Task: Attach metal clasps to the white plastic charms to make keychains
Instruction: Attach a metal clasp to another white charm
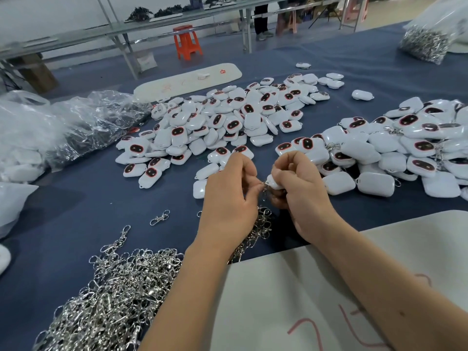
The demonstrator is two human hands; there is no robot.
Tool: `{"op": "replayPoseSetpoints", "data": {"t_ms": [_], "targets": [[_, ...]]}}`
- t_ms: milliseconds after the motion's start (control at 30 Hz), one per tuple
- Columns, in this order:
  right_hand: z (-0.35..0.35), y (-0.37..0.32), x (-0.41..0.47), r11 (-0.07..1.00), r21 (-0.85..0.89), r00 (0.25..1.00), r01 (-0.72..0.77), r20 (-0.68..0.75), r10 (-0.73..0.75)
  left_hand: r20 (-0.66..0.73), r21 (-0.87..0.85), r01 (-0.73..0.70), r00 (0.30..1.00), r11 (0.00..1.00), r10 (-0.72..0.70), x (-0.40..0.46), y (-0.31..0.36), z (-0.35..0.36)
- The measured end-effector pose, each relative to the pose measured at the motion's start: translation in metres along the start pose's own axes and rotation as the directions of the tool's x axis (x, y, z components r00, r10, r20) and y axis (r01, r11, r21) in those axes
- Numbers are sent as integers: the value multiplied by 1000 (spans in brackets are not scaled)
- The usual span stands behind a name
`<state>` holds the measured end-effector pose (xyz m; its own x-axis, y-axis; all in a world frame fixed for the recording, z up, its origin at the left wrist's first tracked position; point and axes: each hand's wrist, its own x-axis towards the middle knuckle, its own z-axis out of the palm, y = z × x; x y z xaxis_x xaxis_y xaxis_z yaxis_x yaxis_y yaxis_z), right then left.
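A: Clasps (111, 295) lie heaped at lower left on the blue cloth (76, 203); one stray (159, 218) sits apart above the heap. Judged light, stiff, prone to tangle; best lifted singly by the ring end, not by the hook.

B: Left hand (228, 198)?

A: Fingers curled, tips pinching a clasp (264, 184) that hangs between the two hands; the ring meets the charm's corner; whether it is through the loop, cannot tell.

B: Right hand (301, 196)?

A: Fingers curled round a charm (273, 182), mostly hidden; only a white corner shows. Judged light, hard-shelled, glossy and so likely slippery; hold by the flat faces, loop tab left free toward the clasp.

B: Stock?

A: Bare charms (228, 122) piled beyond the hands, centre; further right a pile (405, 148) with clasps on several, apparently finished; bag (425, 44) of more clasps at far right.
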<state>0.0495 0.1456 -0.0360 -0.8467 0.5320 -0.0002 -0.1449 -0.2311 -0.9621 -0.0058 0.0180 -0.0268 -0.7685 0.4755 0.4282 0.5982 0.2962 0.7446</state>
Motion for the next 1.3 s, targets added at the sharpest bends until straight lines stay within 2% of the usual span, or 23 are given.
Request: {"op": "replayPoseSetpoints", "data": {"t_ms": [100, 200, 267, 333, 400, 433, 467, 533, 567, 667, 800, 900, 1000, 1167, 1300], "targets": [[0, 3, -2, 950, -271, 988, 151, 11, -154, 49, 79, -5, 999, 997, 2, -1, 1, -3], [0, 0, -6, 742, -551, 919, 383, 149, -364, 133, 170, -21, 991, 985, -2, -2, 5, -5], [-1, -1, -7, 591, -626, 852, 509, 269, -449, 167, 256, -71, 986, 964, 28, 0, 10, -4], [-2, -2, -8, 533, -628, 813, 567, 324, -483, 183, 349, -131, 981, 928, 69, 1, 16, 0], [-3, -1, -6, 554, -625, 825, 549, 298, -481, 154, 352, -105, 987, 930, 53, 0, 18, 4], [-3, 0, -5, 601, -616, 850, 509, 251, -463, 106, 283, -28, 994, 959, -2, 0, 17, 5], [-3, 0, -4, 697, -562, 889, 445, 182, -421, 44, 165, 65, 996, 984, -73, 0, 15, 6], [-1, -1, -2, 929, -260, 965, 263, 65, -255, -69, -97, 165, 983, 982, -172, 0, 10, 6], [-1, -1, -1, 979, -87, 983, 182, 41, -179, -89, -200, 185, 974, 962, -206, 1, 8, 6], [-4, 0, 3, 977, 204, 996, 59, 51, -71, -9, -418, 255, 958, 872, -285, 2, 8, 10], [-10, 1, 8, 905, 423, 987, -51, 161, -20, 71, -519, 318, 941, 793, -331, 1, 9, 14], [-12, 2, 9, 901, 432, 974, -47, 220, -55, 41, -630, 370, 894, 683, -447, 3, 9, 15], [-12, 5, 9, 941, 339, 970, -8, 232, -75, 29, -735, 370, 855, 569, -518, 5, 8, 12], [-10, 9, 8, 981, 171, 975, 93, 185, -125, -41, -771, 346, 811, 535, -583, 6, 5, 12], [-10, 10, 7, 979, 33, 972, 202, 112, -204, 30, -799, 372, 809, 473, -586, 5, 3, 11]]}}
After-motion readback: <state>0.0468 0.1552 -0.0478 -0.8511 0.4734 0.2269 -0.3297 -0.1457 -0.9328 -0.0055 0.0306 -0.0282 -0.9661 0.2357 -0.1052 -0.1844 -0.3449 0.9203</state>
